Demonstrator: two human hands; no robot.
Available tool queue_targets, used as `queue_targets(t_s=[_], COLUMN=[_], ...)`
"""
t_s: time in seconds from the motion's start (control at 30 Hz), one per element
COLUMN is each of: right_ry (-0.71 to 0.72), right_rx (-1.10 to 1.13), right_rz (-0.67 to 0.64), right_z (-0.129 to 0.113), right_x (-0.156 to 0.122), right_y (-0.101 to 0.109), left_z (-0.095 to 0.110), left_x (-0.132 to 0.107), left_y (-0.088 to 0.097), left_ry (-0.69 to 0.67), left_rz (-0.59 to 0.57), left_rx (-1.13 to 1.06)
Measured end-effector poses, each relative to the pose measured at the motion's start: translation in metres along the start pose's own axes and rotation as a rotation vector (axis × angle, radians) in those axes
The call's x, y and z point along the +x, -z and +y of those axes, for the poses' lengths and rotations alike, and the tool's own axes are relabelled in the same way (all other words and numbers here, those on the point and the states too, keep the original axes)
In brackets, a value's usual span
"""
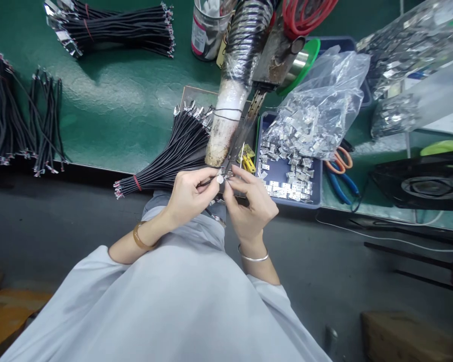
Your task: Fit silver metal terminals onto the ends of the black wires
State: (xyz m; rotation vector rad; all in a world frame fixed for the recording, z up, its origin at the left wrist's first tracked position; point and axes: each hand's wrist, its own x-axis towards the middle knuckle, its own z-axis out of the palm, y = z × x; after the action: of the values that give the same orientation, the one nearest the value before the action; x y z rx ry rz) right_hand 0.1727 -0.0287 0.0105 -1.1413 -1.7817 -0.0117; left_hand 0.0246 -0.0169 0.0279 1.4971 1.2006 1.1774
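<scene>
Head view: just left of the blue tray [314,203], left hand [189,197] and right hand [249,202] pinch a small metal terminal [220,178] between fingertips, mid-fitting I'd judge, and seating it calls for steady, fine alignment.

- bundle of black wires tied with a red band [117,25], up top on the green rubbery mat [128,100]
- clear plastic bag of small silver metal clips [317,110], slumped over a blue plastic tray [313,201]
- orange-handled scissors [340,160] next to blue-handled pliers [343,186], just right of that tray
- clear jar with a red-and-white label [206,30] near the top edge
</scene>
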Motion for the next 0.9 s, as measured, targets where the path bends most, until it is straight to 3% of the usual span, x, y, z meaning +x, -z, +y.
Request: queue_targets(t_s=[0.27,0.43,0.6,0.7,0.8,0.9], right_ry=[0.038,-0.16,-0.41,-0.408,-0.319,-0.245], right_rx=[-0.031,0.045,0.418,0.483,0.341,0.247], right_rz=[-0.044,-0.114,-0.174,-0.207,-0.142,-0.037], right_z=[0.004,0.005,0.007,0.009,0.009,0.006], right_x=[-0.004,0.001,0.004,0.002,-0.002,-0.006], right_y=[0.006,0.01,0.011,0.009,0.007,0.008], left_z=[-0.004,-0.007,-0.01,-0.008,-0.005,-0.005], left_x=[-0.001,-0.004,-0.007,-0.005,-0.001,0.001], left_y=[0.0,0.004,0.013,0.021,0.027,0.027], left_ry=[0.054,-0.049,-0.215,-0.105,0.099,0.177], left_rz=[-0.076,-0.126,-0.126,-0.261,-0.409,-0.444], left_rx=[0.027,0.08,0.035,-0.068,-0.18,-0.28])
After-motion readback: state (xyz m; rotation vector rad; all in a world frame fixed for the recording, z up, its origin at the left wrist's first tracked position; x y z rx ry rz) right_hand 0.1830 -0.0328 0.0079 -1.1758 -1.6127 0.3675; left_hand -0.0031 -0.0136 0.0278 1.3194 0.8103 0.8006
